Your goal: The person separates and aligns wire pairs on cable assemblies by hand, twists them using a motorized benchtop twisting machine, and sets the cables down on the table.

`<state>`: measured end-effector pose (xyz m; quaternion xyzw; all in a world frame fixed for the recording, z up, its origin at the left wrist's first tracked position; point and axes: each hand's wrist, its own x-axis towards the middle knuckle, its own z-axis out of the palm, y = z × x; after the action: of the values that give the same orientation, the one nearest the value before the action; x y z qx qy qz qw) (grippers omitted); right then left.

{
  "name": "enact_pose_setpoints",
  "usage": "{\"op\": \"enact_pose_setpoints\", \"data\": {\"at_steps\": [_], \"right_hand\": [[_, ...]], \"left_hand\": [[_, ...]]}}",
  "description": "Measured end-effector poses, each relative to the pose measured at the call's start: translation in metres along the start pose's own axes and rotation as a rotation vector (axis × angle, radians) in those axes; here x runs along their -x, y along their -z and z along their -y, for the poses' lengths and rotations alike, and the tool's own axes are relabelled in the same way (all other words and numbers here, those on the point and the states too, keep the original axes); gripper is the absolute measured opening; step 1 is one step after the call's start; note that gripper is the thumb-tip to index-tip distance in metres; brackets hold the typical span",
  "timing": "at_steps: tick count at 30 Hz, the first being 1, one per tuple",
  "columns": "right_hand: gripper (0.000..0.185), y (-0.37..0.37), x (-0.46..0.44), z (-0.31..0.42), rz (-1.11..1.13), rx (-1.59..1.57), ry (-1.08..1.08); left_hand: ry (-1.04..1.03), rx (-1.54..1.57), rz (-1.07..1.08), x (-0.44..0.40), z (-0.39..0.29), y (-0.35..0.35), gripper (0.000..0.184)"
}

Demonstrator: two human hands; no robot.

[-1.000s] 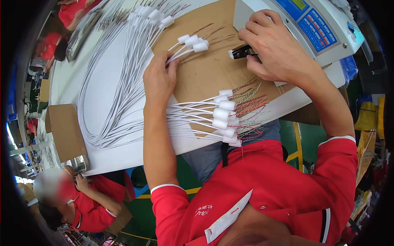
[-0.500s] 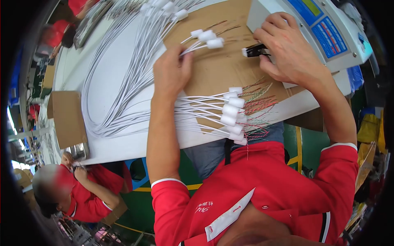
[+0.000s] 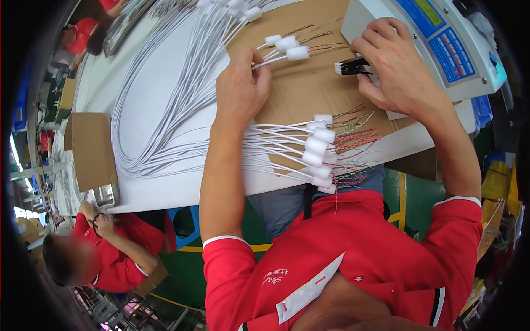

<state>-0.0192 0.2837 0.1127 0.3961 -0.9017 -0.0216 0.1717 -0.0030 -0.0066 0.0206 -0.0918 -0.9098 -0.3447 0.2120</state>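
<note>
Between the thumb and fingers of my left hand (image 3: 243, 83) are several white cables, whose white foam sleeves (image 3: 298, 53) and bare wire ends point right. My right hand (image 3: 395, 69) grips a small black tool with a pale tip (image 3: 353, 67), held over the cardboard sheet. Near the table's front edge lies a bundle of white cables (image 3: 276, 144) with foam sleeves (image 3: 316, 146) and red and green twisted wires at their ends. Another sleeved bundle (image 3: 182, 83) loops across the table's left part and runs up to the top.
A white machine with a blue keypad (image 3: 452, 52) stands at the upper right. The cardboard sheet (image 3: 298, 91) covers part of the white table (image 3: 160, 196). A brown box (image 3: 93, 151) is at the left edge. A co-worker in red (image 3: 116, 248) sits at the lower left.
Both hands, the table and the machine appear shifted right in the view. My left hand still holds the cables and my right hand the black tool.
</note>
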Motion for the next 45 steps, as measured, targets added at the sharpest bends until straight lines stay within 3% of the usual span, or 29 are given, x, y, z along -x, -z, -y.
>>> {"op": "enact_pose_setpoints", "data": {"at_steps": [3,13,17,20,25,28,32,35,37,38,41,42,45], "right_hand": [[0.039,0.001,0.001,0.001,-0.001,-0.018,0.001],[0.041,0.006,0.001,0.003,-0.003,-0.008,0.01],[0.034,0.025,-0.009,-0.001,0.189,-0.002,0.04],[0.038,0.006,-0.005,-0.004,0.075,0.002,0.031],[0.038,0.014,-0.005,-0.004,0.114,-0.011,0.049],[0.038,0.013,-0.005,-0.005,0.118,-0.016,0.045],[0.034,0.003,-0.004,-0.005,0.092,0.009,0.045],[0.046,0.001,0.002,-0.002,0.11,0.036,-0.016],[0.046,-0.003,0.003,-0.004,0.072,0.028,0.004],[0.046,-0.004,0.004,-0.005,0.052,0.026,0.015],[0.048,-0.004,0.005,-0.005,-0.018,-0.052,0.02],[0.047,0.0,0.006,-0.005,-0.034,-0.095,0.031],[0.044,0.005,0.014,0.004,-0.133,-0.318,0.054]], "left_hand": [[-0.176,-0.082,0.04,0.001,0.008,-0.006,0.013],[0.011,-0.062,0.094,-0.001,0.002,-0.005,0.013],[0.003,-0.046,0.144,0.0,0.003,-0.006,0.017],[-0.021,0.015,0.207,0.001,0.006,-0.004,0.019],[-0.04,0.061,0.232,0.002,0.007,0.001,0.016],[0.016,-0.026,0.061,-0.003,-0.003,0.004,0.014],[-0.179,-0.02,-0.145,-0.006,0.002,-0.002,0.013],[-0.3,-0.042,-0.259,-0.007,0.0,-0.005,0.015],[-0.279,-0.006,-0.303,-0.004,-0.013,-0.003,0.018],[-0.273,-0.033,-0.261,0.0,-0.017,0.001,0.035],[-0.347,0.022,-0.215,0.011,-0.041,0.0,0.055],[-0.375,0.009,-0.165,0.015,-0.042,-0.002,0.071],[-0.557,-0.052,-0.134,0.014,-0.053,-0.012,0.072]]}}
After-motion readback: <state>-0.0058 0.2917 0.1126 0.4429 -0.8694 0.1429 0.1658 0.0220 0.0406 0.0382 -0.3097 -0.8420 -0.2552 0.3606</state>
